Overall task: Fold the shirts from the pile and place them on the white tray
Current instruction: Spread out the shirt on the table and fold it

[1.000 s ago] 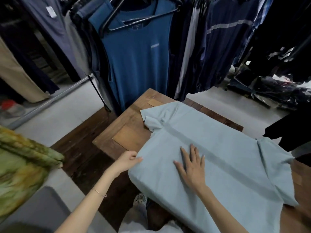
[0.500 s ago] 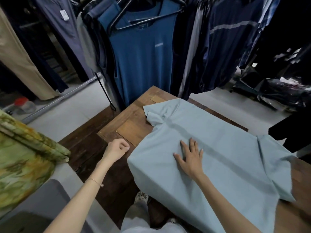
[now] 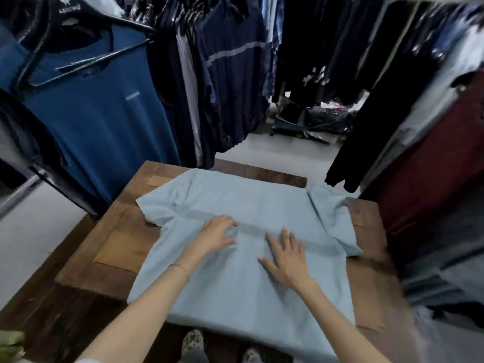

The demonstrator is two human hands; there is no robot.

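The shirt point(image 3: 248, 200) lay on the table point(image 3: 117, 244), lengthwise near to far, sleeves at the far end, hem hidden over the near edge, left hand point(image 3: 214, 235) and right hand point(image 3: 286, 254) spread flat on it.

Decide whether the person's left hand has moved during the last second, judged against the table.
Yes. The left hand moved right, from over the bare wooden table onto the light blue shirt, beside the right hand.
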